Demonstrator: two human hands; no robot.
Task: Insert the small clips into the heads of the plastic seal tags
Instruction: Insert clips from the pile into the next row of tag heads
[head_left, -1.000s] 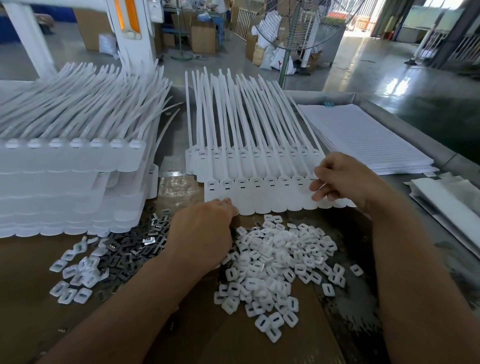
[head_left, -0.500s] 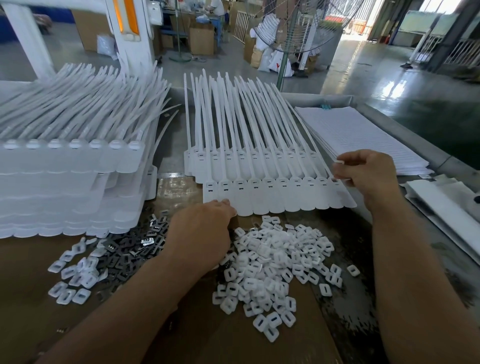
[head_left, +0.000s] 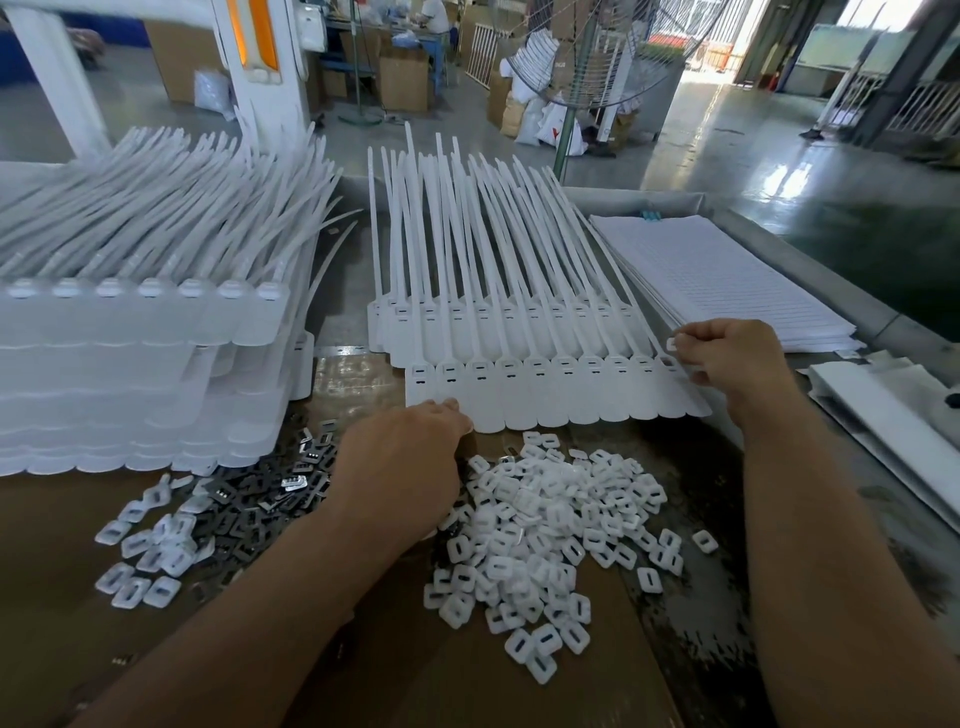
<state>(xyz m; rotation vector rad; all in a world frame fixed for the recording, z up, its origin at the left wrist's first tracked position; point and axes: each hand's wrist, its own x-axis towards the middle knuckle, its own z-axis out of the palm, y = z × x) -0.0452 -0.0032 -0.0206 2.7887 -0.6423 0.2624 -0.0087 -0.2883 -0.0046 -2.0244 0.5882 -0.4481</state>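
A row of white plastic seal tags (head_left: 545, 384) lies in front of me, heads toward me and tails fanned away. Just below it sits a heap of small white clips (head_left: 550, 525). My right hand (head_left: 732, 358) is at the row's right end and pinches one white clip (head_left: 671, 344) above the last tag head. My left hand (head_left: 400, 462) lies palm down at the row's left end, fingertips touching the lower edge of the first tags. Its fingers are mostly hidden behind the back of the hand.
Tall stacks of seal tags (head_left: 140, 332) fill the left side. Dark metal inserts (head_left: 275, 493) and a few more white clips (head_left: 150, 551) lie on the cardboard at left. A stack of white ruled sheets (head_left: 711, 275) sits at right, and white trays (head_left: 893, 405) at the far right edge.
My right hand slid from the middle-right of the tag row out to its right end and now holds a clip there. My left hand stayed put.
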